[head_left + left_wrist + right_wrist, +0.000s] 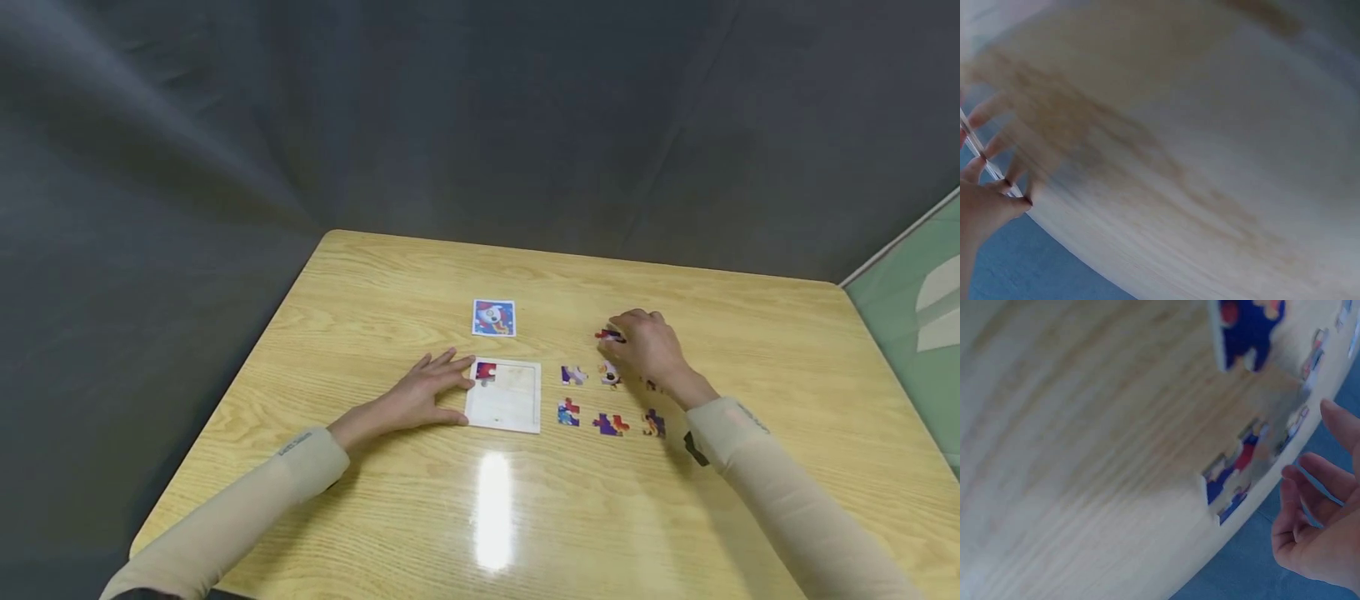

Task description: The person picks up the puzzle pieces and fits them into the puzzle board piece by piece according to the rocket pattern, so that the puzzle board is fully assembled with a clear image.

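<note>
Jigsaw tray (516, 407), pale and nearly square, lay flat on the wooden table (360, 325), with one red-and-purple corner piece (486, 369) seated in its upper left corner. The left hand (416, 398) rested at the tray's left edge, its fingers spread wide, fingertips touching the upper part of that edge and the thumb near the lower left corner. To the tray's right, the right hand (651, 343) was bent down over a dark piece with a red tab (609, 335), thumb and fingertips on either side of it; whether they pinched it, I could not tell. Below that hand lay a white-and-purple piece (573, 376) and a piece with a round eye-like print (609, 374), and nearer the person ran a row of three pieces (611, 425). A square picture card (493, 318) lay just beyond the tray. Beige sleeves (255, 504) covered both forearms. Past the table's far edge hung dark curtain (480, 125), and a green panel (911, 333) stood at the right.
</note>
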Demonstrator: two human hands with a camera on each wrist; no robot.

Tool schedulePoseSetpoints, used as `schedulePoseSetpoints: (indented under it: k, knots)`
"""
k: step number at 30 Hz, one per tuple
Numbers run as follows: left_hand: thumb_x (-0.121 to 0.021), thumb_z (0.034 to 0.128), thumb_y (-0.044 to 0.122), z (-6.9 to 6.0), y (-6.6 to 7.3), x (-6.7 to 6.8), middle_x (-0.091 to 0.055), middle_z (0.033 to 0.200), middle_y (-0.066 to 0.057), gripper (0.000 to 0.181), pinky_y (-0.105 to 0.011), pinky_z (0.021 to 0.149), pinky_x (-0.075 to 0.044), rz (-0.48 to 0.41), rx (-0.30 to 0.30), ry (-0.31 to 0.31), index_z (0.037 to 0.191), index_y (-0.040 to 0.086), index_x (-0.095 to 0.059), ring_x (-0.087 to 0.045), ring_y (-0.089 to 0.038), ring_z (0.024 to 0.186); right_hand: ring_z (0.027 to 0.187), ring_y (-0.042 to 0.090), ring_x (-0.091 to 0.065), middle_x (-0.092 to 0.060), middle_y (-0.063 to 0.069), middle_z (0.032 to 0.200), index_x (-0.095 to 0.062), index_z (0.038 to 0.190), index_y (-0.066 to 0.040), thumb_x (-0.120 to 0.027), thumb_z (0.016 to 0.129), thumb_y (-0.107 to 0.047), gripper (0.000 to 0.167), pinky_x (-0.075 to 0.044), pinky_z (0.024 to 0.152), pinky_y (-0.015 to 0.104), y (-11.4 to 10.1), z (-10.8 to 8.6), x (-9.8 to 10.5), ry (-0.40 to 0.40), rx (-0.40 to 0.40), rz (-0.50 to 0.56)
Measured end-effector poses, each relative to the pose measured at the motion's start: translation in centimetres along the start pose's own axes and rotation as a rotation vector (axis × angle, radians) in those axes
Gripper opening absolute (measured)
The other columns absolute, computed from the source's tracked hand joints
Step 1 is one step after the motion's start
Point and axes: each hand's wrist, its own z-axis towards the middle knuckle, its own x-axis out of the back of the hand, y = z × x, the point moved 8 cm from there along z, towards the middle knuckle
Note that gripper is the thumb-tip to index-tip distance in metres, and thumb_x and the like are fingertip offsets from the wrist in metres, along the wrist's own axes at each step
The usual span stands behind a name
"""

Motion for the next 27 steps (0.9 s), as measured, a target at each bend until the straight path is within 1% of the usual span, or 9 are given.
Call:
schedulePoseSetpoints:
  k: [5, 9, 12, 16, 18, 20, 23, 25, 27]
  knots:
    - [-0.073, 0.0825, 0.043, 0.1, 0.0, -0.1, -0.030, 0.155, -0.009, 0.055, -0.063, 0.114, -0.007, -0.006, 0.002, 0.000, 0.126, 0.012, -0.061, -0.015, -0.037, 0.145, 0.105, 0.044, -0.051, -0.056, 0.031, 0.122, -0.060, 0.122, 0.009, -0.070, 0.089, -0.025, 0.049, -0.041, 0.088, 0.053, 0.6, -0.1, -0.3, -0.081, -0.052, 0.016]
    - [-0.072, 0.0830, 0.044, 0.2, -0.2, -0.1, -0.030, 0.156, -0.008, 0.055, -0.061, 0.115, -0.005, -0.005, 0.016, -0.008, 0.126, 0.013, -0.060, -0.014, -0.035, 0.145, 0.106, 0.046, -0.050, -0.053, 0.032, 0.124, -0.060, 0.121, 0.008, -0.070, 0.089, -0.023, 0.046, -0.041, 0.091, 0.058, 0.9, 0.0, -0.3, -0.109, -0.038, 0.027]
    - [-0.071, 0.0833, 0.045, 0.2, -0.3, -0.2, -0.030, 0.156, -0.007, 0.055, -0.060, 0.115, -0.005, 0.000, 0.021, -0.014, 0.127, 0.014, -0.060, -0.013, -0.035, 0.146, 0.109, 0.047, -0.051, -0.054, 0.031, 0.124, -0.062, 0.120, 0.007, -0.070, 0.089, -0.019, 0.042, -0.036, 0.098, 0.060, 1.5, 0.2, -0.4, -0.131, -0.021, 0.038]
    - [-0.072, 0.0833, 0.045, 0.2, -0.3, -0.3, -0.029, 0.156, -0.006, 0.055, -0.059, 0.115, -0.004, -0.004, 0.024, -0.016, 0.127, 0.014, -0.060, -0.013, -0.034, 0.146, 0.110, 0.046, -0.050, -0.055, 0.029, 0.122, -0.063, 0.120, 0.005, -0.070, 0.089, -0.015, 0.038, -0.034, 0.101, 0.060, 2.3, 0.3, -0.3, -0.164, -0.019, 0.093]
    - [-0.072, 0.0833, 0.044, 0.1, -0.2, -0.3, -0.029, 0.156, -0.006, 0.055, -0.059, 0.115, -0.004, -0.005, 0.022, -0.015, 0.127, 0.014, -0.060, -0.013, -0.034, 0.146, 0.110, 0.046, -0.049, -0.055, 0.028, 0.122, -0.063, 0.119, 0.005, -0.069, 0.089, -0.014, 0.036, -0.036, 0.099, 0.061, 2.5, 0.2, -0.2, -0.168, -0.019, 0.115]
    - [-0.072, 0.0833, 0.044, 0.1, -0.1, -0.3, -0.029, 0.156, -0.006, 0.055, -0.060, 0.115, -0.004, -0.005, 0.019, -0.013, 0.128, 0.014, -0.060, -0.013, -0.034, 0.146, 0.107, 0.045, -0.050, -0.056, 0.027, 0.119, -0.064, 0.118, 0.005, -0.069, 0.089, -0.012, 0.034, -0.041, 0.094, 0.060, 2.5, 0.1, 0.0, -0.160, -0.015, 0.130]
    - [-0.072, 0.0832, 0.044, 0.1, 0.0, -0.2, -0.029, 0.156, -0.006, 0.056, -0.060, 0.115, -0.004, -0.004, 0.016, -0.007, 0.128, 0.014, -0.060, -0.013, -0.034, 0.146, 0.096, 0.038, -0.054, -0.059, 0.023, 0.112, -0.065, 0.114, 0.005, -0.069, 0.089, -0.011, 0.030, -0.047, 0.084, 0.053, 2.6, 0.3, 0.1, -0.138, -0.015, 0.142]
    - [-0.072, 0.0830, 0.044, 0.1, 0.1, -0.2, -0.029, 0.156, -0.006, 0.056, -0.060, 0.115, -0.004, -0.007, 0.014, -0.004, 0.128, 0.013, -0.060, -0.013, -0.034, 0.146, 0.089, 0.033, -0.055, -0.060, 0.021, 0.106, -0.066, 0.112, 0.006, -0.070, 0.088, -0.010, 0.029, -0.049, 0.077, 0.047, 2.7, 0.4, 0.1, -0.129, -0.016, 0.147]
    - [-0.072, 0.0830, 0.044, 0.2, 0.2, -0.1, -0.029, 0.156, -0.007, 0.056, -0.060, 0.115, -0.004, -0.010, 0.011, -0.003, 0.128, 0.013, -0.060, -0.013, -0.034, 0.146, 0.087, 0.030, -0.054, -0.061, 0.019, 0.101, -0.065, 0.111, 0.005, -0.070, 0.088, -0.010, 0.027, -0.048, 0.074, 0.044, 3.0, 0.4, 0.0, -0.134, -0.032, 0.156]
